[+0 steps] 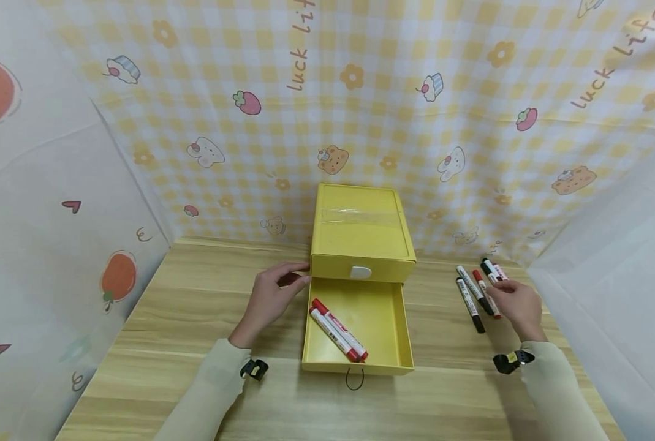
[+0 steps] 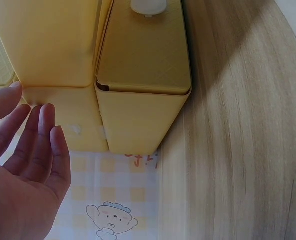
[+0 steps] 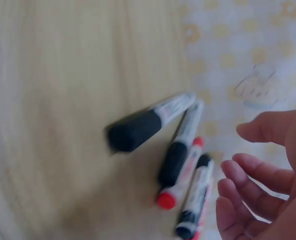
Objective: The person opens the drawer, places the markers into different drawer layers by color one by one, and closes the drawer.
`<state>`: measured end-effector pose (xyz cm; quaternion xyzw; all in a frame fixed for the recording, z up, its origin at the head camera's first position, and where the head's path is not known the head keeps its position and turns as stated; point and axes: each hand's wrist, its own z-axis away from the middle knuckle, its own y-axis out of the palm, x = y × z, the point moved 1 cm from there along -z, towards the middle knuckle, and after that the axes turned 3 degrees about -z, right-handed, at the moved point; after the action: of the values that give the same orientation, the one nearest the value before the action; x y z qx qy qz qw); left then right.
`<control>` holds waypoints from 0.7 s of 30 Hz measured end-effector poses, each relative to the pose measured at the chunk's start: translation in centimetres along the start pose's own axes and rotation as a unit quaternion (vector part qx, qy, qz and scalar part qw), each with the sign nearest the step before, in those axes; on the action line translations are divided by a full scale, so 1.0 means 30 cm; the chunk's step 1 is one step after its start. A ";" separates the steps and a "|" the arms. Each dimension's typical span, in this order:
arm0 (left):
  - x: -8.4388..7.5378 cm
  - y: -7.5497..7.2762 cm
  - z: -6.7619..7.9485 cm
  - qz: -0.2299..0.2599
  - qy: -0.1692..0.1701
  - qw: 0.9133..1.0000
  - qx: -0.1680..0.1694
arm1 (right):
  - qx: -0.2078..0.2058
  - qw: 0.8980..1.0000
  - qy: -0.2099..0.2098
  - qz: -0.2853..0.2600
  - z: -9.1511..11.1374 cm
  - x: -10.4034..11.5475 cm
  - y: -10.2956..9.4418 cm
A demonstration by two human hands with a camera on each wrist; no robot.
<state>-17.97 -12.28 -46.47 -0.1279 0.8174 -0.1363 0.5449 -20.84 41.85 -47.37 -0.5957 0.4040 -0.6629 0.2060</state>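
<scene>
My left hand (image 1: 266, 300) is at the left side of a yellow two-drawer box (image 1: 360, 205), fingertips right at its wall. In the left wrist view that hand's fingers (image 2: 46, 117) are loosely bent, with nothing gripped. The lower drawer (image 1: 385, 324) is pulled out; two red-capped markers (image 1: 340, 329) lie slantwise in it. Over on the right, my right hand (image 1: 517, 306) hovers close above a group of markers (image 1: 469, 303) with black or red caps. Its thumb (image 3: 263, 127) and fingers stand apart in the right wrist view, holding nothing.
The upper drawer, with its white knob (image 1: 361, 272), is closed. A thin dark loop (image 1: 355, 381) hangs from the lower drawer's front. Behind the wooden table (image 1: 206, 331) hangs a yellow checked cloth (image 1: 283, 141), with white sheets (image 1: 40, 245) at the sides.
</scene>
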 end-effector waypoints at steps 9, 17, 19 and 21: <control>0.000 0.003 0.000 0.001 -0.004 1.000 0.001 | 0.003 0.999 0.034 0.020 -0.012 -0.086 0.028; 0.003 0.002 0.000 0.001 -0.002 1.000 0.001 | 0.003 0.999 0.029 0.039 -0.016 -0.111 0.047; 0.002 0.002 0.000 0.001 -0.001 1.000 0.000 | 0.003 0.999 0.026 0.040 -0.019 -0.113 0.050; 0.001 0.002 0.000 0.000 0.000 1.000 -0.001 | 0.000 0.999 0.023 0.041 -0.022 -0.115 0.054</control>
<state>-18.00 -12.23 -46.53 -0.1284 0.8176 -0.1360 0.5445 -21.09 43.70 -50.75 -0.5627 0.4327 -0.6678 0.2238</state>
